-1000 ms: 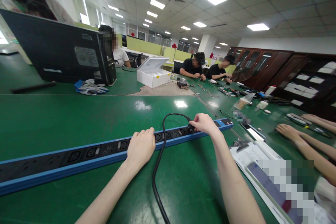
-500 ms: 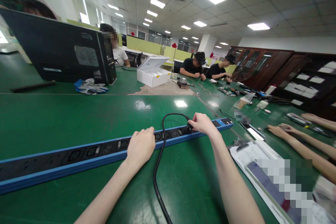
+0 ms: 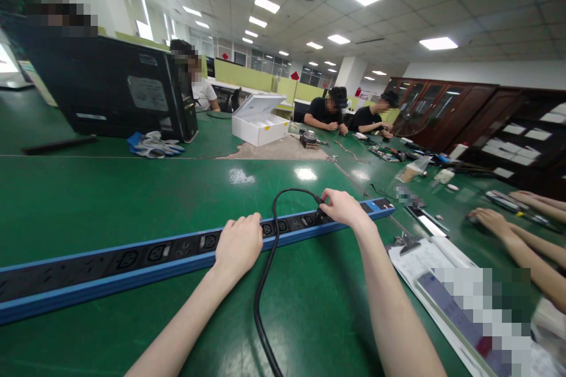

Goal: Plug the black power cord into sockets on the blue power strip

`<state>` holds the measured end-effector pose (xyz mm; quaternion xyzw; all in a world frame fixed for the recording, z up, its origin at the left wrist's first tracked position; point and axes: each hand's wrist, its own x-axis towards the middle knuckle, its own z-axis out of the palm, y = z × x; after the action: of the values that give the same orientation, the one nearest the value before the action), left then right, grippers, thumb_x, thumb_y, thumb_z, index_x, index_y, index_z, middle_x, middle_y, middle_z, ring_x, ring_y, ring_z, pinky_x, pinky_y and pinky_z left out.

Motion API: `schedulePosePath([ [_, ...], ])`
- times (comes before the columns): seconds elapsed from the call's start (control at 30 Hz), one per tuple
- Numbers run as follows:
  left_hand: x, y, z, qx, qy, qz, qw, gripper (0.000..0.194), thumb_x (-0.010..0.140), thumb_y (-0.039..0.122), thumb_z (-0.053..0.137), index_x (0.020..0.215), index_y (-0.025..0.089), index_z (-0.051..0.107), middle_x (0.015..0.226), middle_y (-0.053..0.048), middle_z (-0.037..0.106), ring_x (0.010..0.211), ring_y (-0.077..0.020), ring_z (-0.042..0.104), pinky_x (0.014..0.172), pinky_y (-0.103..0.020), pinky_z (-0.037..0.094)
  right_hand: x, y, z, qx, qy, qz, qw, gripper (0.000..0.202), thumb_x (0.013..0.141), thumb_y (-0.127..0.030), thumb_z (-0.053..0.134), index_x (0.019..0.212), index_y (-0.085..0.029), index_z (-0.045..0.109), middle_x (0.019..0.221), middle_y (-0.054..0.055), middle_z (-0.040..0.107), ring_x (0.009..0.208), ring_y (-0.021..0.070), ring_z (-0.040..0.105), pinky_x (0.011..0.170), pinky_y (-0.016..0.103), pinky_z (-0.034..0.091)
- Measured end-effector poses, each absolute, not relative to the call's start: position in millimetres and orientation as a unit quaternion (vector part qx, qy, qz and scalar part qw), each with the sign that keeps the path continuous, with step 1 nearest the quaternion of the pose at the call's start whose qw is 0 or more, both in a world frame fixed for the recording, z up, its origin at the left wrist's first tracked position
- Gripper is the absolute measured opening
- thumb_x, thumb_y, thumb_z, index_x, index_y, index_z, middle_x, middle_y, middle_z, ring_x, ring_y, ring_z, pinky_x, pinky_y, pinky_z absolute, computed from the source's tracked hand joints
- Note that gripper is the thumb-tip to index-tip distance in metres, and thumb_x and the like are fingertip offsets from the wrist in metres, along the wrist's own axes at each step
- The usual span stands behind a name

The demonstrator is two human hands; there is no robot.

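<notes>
A long blue power strip (image 3: 188, 248) with black sockets lies slantwise across the table. My left hand (image 3: 240, 243) is closed over its middle, fingers curled across the far edge. Further right, my right hand (image 3: 342, 207) pinches the black plug (image 3: 319, 214) of a power cord (image 3: 256, 294) at a socket. How deep the plug sits is hidden by my fingers. From the plug the cord loops up and left, crosses the strip beside my left hand, and runs down toward me.
A black computer case (image 3: 119, 91) stands at back left, with gloves (image 3: 154, 145) before it. Behind the strip is an open white box (image 3: 260, 128). A clipboard (image 3: 404, 253) with papers and a phone (image 3: 455, 318) lie at right, near another person's hands (image 3: 490, 222).
My hands stay in place on the strip and plug. The cord's lower part has shifted slightly left. At right, another person's hands have moved a little further right.
</notes>
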<state>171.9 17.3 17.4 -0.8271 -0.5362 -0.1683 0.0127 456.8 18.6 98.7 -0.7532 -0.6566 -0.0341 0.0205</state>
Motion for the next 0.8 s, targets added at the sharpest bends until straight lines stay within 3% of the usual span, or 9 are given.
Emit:
schedulePosePath([
  [0.37,171.1,20.4,12.2,-0.829,-0.530,-0.177,0.024,0.029,0.100,0.024,0.033,0.103,0.019,0.061,0.091,-0.009,0.071,0.089,-0.0243,0.064,0.081,-0.036,0.036,451.5,14.3,102.4,-0.778,-0.625,-0.066,0.003,0.021,0.084,-0.036,0.061,0.089,-0.020,0.074,0.092,0.014,0.074,0.092,0.0298,0.070,0.076,0.033,0.048],
  [0.8,172.0,21.9,8.2,-0.827,-0.531,-0.183,0.031,0.027,0.100,0.022,0.034,0.104,0.019,0.061,0.090,-0.009,0.071,0.088,-0.0247,0.064,0.081,-0.037,0.036,449.1,18.5,97.5,-0.779,-0.624,-0.064,0.007,0.020,0.082,-0.039,0.063,0.087,-0.022,0.072,0.091,0.011,0.074,0.089,0.0288,0.070,0.075,0.034,0.048],
])
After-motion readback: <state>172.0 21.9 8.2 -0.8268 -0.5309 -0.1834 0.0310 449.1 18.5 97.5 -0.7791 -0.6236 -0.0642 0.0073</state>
